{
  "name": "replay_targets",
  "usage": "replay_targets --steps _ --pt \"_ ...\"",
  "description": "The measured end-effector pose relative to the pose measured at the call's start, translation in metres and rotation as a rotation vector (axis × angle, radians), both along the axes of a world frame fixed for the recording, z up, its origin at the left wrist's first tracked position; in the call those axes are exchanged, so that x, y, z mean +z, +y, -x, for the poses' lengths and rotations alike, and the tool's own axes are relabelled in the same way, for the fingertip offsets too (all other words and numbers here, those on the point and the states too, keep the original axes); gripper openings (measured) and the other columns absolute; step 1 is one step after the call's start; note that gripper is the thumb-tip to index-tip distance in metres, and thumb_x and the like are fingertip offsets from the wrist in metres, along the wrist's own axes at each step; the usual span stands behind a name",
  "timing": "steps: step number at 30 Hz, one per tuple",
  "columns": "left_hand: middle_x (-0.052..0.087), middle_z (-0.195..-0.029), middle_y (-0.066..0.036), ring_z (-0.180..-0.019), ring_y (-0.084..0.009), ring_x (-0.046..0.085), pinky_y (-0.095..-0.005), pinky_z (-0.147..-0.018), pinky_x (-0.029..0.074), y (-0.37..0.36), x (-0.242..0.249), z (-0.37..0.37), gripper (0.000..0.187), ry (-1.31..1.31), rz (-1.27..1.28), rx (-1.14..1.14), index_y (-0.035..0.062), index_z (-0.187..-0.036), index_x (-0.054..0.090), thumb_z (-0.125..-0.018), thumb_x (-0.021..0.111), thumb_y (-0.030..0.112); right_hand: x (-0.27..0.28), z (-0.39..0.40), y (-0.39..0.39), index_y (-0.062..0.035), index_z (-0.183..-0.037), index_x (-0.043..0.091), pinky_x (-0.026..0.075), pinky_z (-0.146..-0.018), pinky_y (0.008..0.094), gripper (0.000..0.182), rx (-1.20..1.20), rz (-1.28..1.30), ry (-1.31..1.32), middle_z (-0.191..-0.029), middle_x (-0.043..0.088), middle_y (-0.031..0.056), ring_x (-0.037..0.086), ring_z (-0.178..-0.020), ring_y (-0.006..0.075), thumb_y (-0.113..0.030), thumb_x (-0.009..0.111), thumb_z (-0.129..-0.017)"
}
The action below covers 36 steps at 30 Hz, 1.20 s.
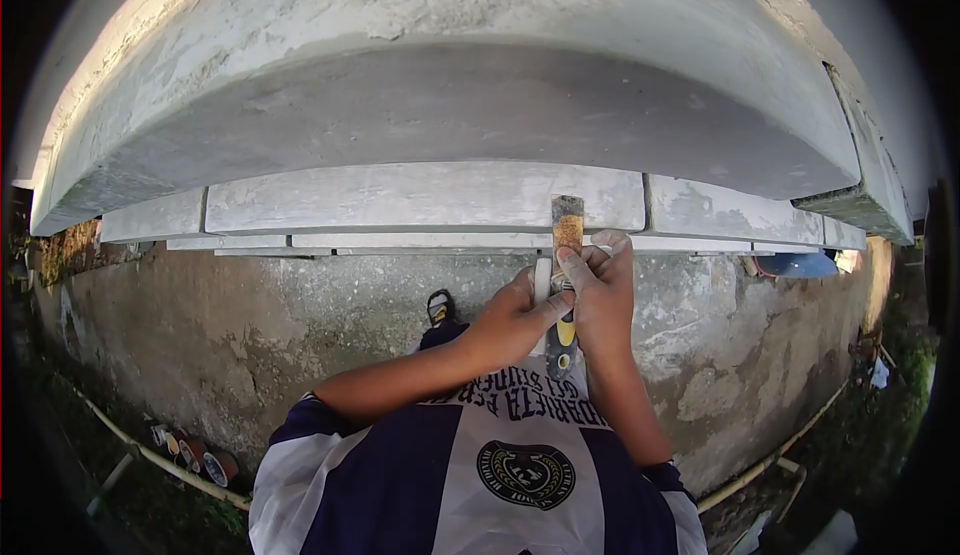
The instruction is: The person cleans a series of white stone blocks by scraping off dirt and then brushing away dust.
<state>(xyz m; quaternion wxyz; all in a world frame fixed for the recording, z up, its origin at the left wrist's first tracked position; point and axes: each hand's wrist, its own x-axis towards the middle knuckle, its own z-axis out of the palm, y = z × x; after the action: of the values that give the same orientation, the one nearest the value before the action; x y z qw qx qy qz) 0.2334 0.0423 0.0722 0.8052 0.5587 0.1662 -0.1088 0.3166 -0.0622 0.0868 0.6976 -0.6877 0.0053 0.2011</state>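
A putty knife (568, 227) with a rust-stained blade and a black-and-yellow handle points away from me, in front of my chest. My right hand (603, 290) is closed around it, the thumb pressed where blade meets handle. From the other side my left hand (522, 317) is closed too, with its thumb on the handle. A narrow white piece (542, 280) stands beside the knife at my left fingers; what it is I cannot make out. Pale dust covers my fingers. Just beyond the blade lies a grey-white plastered ledge (430, 195).
A thick plastered slab (480, 105) curves across the top of the view. Below it is a patchy concrete surface (330, 305), with a sandalled foot (440, 305) on it. Bamboo poles (165, 463) run along the lower edges, near several round containers (215, 467). A blue object (797, 264) lies right.
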Motion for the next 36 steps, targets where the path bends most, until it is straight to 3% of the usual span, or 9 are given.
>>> replay_targets --steps 4,6,10,12,16,19,23,26,36 --pt "0.062 -0.116 -0.008 -0.105 -0.0113 0.060 -0.0275 -0.090 0.050 -0.001 0.000 -0.002 0.039 -0.076 0.131 0.048 -0.0013 -0.135 0.044 -0.104 0.054 0.021 -0.004 0.004 -0.002 -0.0008 -0.106 0.053 0.044 -0.055 0.0230 0.016 -0.004 -0.028 0.140 -0.080 0.060 0.0024 0.055 -0.067 0.0067 -0.014 0.061 -0.100" --pt "0.062 -0.115 -0.008 -0.105 -0.0114 0.059 -0.0271 -0.090 0.049 -0.005 0.003 -0.004 0.038 -0.013 0.247 0.091 -0.0013 -0.134 0.047 -0.104 0.054 0.021 0.003 0.008 -0.007 0.0000 -0.100 0.060 0.046 -0.061 0.0236 0.022 0.010 -0.016 0.179 -0.083 0.063 0.0030 0.056 -0.070 0.0068 -0.022 0.057 -0.103" --pt "0.064 -0.111 -0.009 -0.103 -0.0114 0.060 -0.0257 -0.086 0.049 -0.027 0.005 -0.009 0.038 0.009 0.135 0.089 -0.0033 -0.131 0.051 -0.104 0.055 0.023 0.003 -0.002 -0.029 0.0011 -0.097 0.066 0.047 -0.066 0.0247 0.035 0.062 0.004 0.149 -0.084 0.066 0.0036 0.057 -0.073 0.0078 -0.028 0.050 -0.106" --pt "0.066 -0.106 -0.008 -0.097 -0.0109 0.061 -0.0245 -0.083 0.050 -0.044 0.012 -0.018 0.038 0.025 0.184 0.199 -0.0049 -0.127 0.054 -0.104 0.056 0.024 0.006 -0.014 -0.039 0.0015 -0.096 0.065 0.046 -0.065 0.0254 0.033 0.125 0.061 0.104 -0.082 0.065 0.0043 0.056 -0.071 0.0085 -0.026 0.050 -0.105" --pt "0.069 -0.093 -0.006 -0.078 -0.0079 0.063 -0.0222 -0.070 0.051 -0.058 0.025 -0.038 0.030 0.097 -0.085 0.195 -0.0055 -0.114 0.060 -0.104 0.056 0.022 0.010 -0.042 -0.062 0.0023 -0.096 0.064 0.045 -0.066 0.0287 0.030 0.285 0.146 0.039 -0.079 0.064 0.0061 0.056 -0.070 0.0108 -0.022 0.049 -0.104" --pt "0.069 -0.094 -0.006 -0.079 -0.0070 0.063 -0.0222 -0.069 0.051 -0.075 0.016 -0.053 0.026 -0.040 0.047 0.344 -0.0047 -0.112 0.060 -0.104 0.055 0.019 0.004 -0.054 -0.072 0.0030 -0.095 0.063 0.045 -0.068 0.0313 0.030 0.323 0.159 0.004 -0.078 0.063 0.0075 0.056 -0.071 0.0129 -0.022 0.049 -0.103" --pt "0.068 -0.095 -0.006 -0.079 -0.0073 0.064 -0.0228 -0.069 0.051 -0.100 0.023 -0.061 0.022 -0.023 0.063 0.494 -0.0025 -0.113 0.060 -0.104 0.055 0.017 0.003 -0.070 -0.080 0.0046 -0.098 0.063 0.047 -0.071 0.0321 0.030 0.354 0.054 0.139 -0.081 0.064 0.0106 0.058 -0.074 0.0160 -0.022 0.050 -0.102" --pt "0.068 -0.096 -0.006 -0.080 -0.0080 0.064 -0.0236 -0.070 0.052 -0.105 0.031 -0.066 0.023 0.015 0.040 0.563 -0.0023 -0.115 0.059 -0.104 0.055 0.017 0.000 -0.078 -0.078 0.0044 -0.099 0.063 0.047 -0.072 0.0323 0.029 0.367 0.058 0.092 -0.085 0.065 0.0113 0.059 -0.075 0.0168 -0.021 0.051 -0.102" --pt "0.069 -0.096 -0.009 -0.084 -0.0109 0.065 -0.0240 -0.072 0.052 -0.079 0.045 -0.078 0.034 0.133 -0.048 0.447 -0.0075 -0.118 0.056 -0.103 0.057 0.023 0.016 -0.087 -0.063 0.0030 -0.104 0.062 0.048 -0.069 0.0291 0.022 0.314 -0.112 0.294 -0.088 0.063 0.0076 0.060 -0.077 0.0142 -0.016 0.053 -0.100"
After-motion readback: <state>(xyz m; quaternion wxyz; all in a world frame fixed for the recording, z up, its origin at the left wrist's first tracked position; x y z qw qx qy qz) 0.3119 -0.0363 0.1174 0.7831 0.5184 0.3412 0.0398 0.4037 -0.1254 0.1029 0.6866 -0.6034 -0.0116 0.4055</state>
